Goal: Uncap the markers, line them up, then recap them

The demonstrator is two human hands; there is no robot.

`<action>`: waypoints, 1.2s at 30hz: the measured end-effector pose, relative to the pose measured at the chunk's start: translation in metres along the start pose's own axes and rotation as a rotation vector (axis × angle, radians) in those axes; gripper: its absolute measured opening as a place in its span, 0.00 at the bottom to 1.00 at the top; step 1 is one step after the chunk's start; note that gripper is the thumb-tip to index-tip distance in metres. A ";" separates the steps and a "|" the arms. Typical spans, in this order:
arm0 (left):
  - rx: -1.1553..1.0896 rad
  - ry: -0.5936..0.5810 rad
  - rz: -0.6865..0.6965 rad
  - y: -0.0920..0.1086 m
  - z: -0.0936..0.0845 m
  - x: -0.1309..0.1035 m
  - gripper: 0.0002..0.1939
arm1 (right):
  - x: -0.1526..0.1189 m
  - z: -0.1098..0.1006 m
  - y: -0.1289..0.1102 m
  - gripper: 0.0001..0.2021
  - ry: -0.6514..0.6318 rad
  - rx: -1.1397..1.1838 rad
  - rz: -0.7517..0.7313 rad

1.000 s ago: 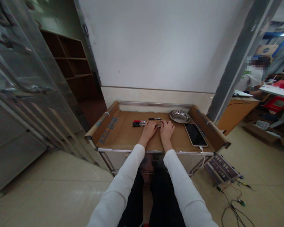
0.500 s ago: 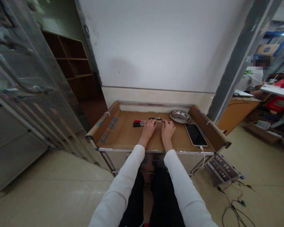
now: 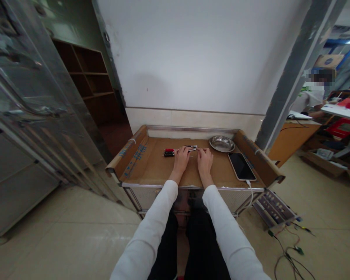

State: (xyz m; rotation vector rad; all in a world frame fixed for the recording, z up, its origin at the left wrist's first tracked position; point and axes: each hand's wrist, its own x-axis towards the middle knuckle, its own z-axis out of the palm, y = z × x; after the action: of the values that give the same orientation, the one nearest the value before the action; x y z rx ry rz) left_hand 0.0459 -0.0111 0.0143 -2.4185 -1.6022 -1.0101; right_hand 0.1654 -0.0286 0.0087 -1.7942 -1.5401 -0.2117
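Note:
On the cardboard-lined cart top, my left hand [image 3: 181, 159] is closed on a pen [image 3: 192, 149], whose silvery end sticks out towards the right. My right hand [image 3: 205, 159] is pinched close to that end; a small dark bit shows at its fingertips, too small to name. Just behind the fingers lies another black pen [image 3: 191, 146], partly covered by my left hand. Left of my left hand, a red pen [image 3: 169, 150] and black pens [image 3: 168, 154] lie side by side, their right ends hidden by the hand.
A round steel dish [image 3: 222, 144] stands at the back right. In front of it lies a phone [image 3: 241, 166] with a white cable [image 3: 251, 192] running off the front edge. Raised cardboard sides [image 3: 258, 157] border the cart. Cables [image 3: 290, 256] lie on the floor at right.
Both hands have shifted slightly left. My left hand now covers more of the black pen behind it, and more of the silvery pen end shows between the hands.

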 end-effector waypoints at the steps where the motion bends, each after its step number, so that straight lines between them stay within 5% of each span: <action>1: -0.010 0.003 0.005 0.000 -0.001 0.000 0.11 | 0.000 -0.001 -0.001 0.17 -0.005 0.023 -0.023; 6: -0.077 0.064 -0.029 -0.001 -0.007 -0.004 0.14 | -0.002 -0.006 -0.007 0.28 -0.075 0.173 -0.326; 9: -0.095 0.158 -0.117 -0.003 -0.011 -0.008 0.16 | -0.004 -0.007 -0.012 0.32 -0.068 0.203 -0.373; 14: 0.007 0.237 -0.391 -0.004 -0.014 -0.015 0.12 | -0.002 0.003 -0.007 0.28 -0.066 0.202 -0.259; 19: 0.098 0.134 -0.537 -0.002 -0.015 -0.019 0.12 | 0.000 0.017 0.003 0.21 -0.090 0.081 -0.080; 36: 0.286 0.036 -0.537 0.004 -0.008 -0.021 0.13 | -0.002 0.013 0.001 0.16 -0.237 -0.091 -0.007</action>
State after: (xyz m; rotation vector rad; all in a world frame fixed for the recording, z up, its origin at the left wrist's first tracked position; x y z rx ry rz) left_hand 0.0403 -0.0323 0.0099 -1.8154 -2.2639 -0.7937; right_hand 0.1609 -0.0218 -0.0019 -1.9418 -1.7256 -0.0747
